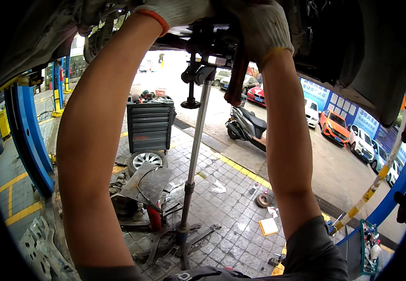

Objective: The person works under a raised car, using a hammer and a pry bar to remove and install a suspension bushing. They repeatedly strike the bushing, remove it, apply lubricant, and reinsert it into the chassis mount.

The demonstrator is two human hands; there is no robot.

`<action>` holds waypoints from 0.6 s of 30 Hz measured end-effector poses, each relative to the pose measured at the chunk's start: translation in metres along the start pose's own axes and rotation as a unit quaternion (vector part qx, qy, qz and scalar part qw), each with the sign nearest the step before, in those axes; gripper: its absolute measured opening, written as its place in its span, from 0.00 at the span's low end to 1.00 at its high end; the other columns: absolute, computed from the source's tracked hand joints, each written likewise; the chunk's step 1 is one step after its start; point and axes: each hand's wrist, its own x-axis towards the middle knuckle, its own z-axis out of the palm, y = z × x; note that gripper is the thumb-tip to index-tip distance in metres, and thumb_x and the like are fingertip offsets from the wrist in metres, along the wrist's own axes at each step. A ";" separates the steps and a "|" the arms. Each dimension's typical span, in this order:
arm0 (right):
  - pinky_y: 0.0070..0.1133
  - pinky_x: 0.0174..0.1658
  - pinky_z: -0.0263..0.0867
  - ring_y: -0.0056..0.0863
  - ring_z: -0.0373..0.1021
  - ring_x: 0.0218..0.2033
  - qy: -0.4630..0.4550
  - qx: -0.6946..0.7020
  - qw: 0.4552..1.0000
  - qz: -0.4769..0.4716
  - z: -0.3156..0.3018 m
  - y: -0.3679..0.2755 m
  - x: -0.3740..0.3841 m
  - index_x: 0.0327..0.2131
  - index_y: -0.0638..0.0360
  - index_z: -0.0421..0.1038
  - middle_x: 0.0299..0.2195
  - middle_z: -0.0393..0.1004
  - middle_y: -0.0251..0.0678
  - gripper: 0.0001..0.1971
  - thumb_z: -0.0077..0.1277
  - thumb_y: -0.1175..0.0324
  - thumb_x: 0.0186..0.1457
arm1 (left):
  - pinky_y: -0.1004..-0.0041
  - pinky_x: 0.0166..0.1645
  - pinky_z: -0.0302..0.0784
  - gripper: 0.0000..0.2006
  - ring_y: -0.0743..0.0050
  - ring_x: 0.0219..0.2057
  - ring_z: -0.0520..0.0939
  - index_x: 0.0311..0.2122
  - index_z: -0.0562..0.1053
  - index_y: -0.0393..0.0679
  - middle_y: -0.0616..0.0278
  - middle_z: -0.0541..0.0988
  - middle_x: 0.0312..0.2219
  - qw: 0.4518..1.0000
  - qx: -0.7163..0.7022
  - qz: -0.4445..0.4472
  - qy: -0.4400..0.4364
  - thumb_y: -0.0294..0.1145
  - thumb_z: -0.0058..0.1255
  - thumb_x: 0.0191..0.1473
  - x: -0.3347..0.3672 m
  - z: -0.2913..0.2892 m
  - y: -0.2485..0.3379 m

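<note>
Vehicle underside [324, 51]: overhead, spanning 10 to 2 o'clock, with floor visible far below; lifting looks done, and the work overhead seems unfinished, since both hands are up at it.
Pole stand [197, 143]: near the centre, its base toward 6 o'clock, its top reaching the dark parts at 12; apparently set in place, though contact is unclear.
Tool cabinet [150, 122]: toward 10 o'clock, well apart from the hands.
Wheel [146, 159]: on the floor, at 9 o'clock; whether it belongs to this vehicle cannot be told.
Reddish-brown bar [237, 75]: hanging at 12 o'clock, just beside the right hand; attached or loosened, one cannot tell.
Right hand [266, 28]: gloved, 1 o'clock; fingers hidden, so grip cannot be told.
Left hand [179, 10]: gloved, near 12 o'clock, cropped; its grip cannot be told either.
</note>
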 end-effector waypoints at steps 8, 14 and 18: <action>0.26 0.34 0.65 0.25 0.68 0.26 0.011 -0.087 0.996 -0.010 -0.004 0.005 0.010 0.35 0.64 0.78 0.25 0.75 0.33 0.16 0.63 0.59 0.54 | 0.55 0.64 0.68 0.41 0.44 0.60 0.73 0.63 0.66 0.40 0.42 0.74 0.56 0.980 -0.101 -0.140 0.099 0.46 0.69 0.46 -0.041 0.007 0.004; 0.30 0.35 0.67 0.33 0.71 0.26 0.034 -0.103 0.992 -0.057 -0.001 0.010 0.010 0.39 0.68 0.78 0.26 0.78 0.41 0.18 0.63 0.59 0.54 | 0.61 0.66 0.67 0.44 0.47 0.63 0.71 0.67 0.60 0.39 0.44 0.72 0.61 0.898 -0.400 -0.180 0.041 0.46 0.67 0.50 -0.051 0.014 0.003; 0.31 0.35 0.67 0.35 0.72 0.26 0.060 -0.125 0.990 -0.029 0.003 0.010 0.011 0.38 0.68 0.78 0.25 0.78 0.45 0.18 0.64 0.60 0.54 | 0.62 0.65 0.67 0.42 0.50 0.62 0.73 0.67 0.61 0.38 0.45 0.73 0.60 0.882 -0.368 -0.294 0.009 0.44 0.67 0.50 -0.048 0.009 0.020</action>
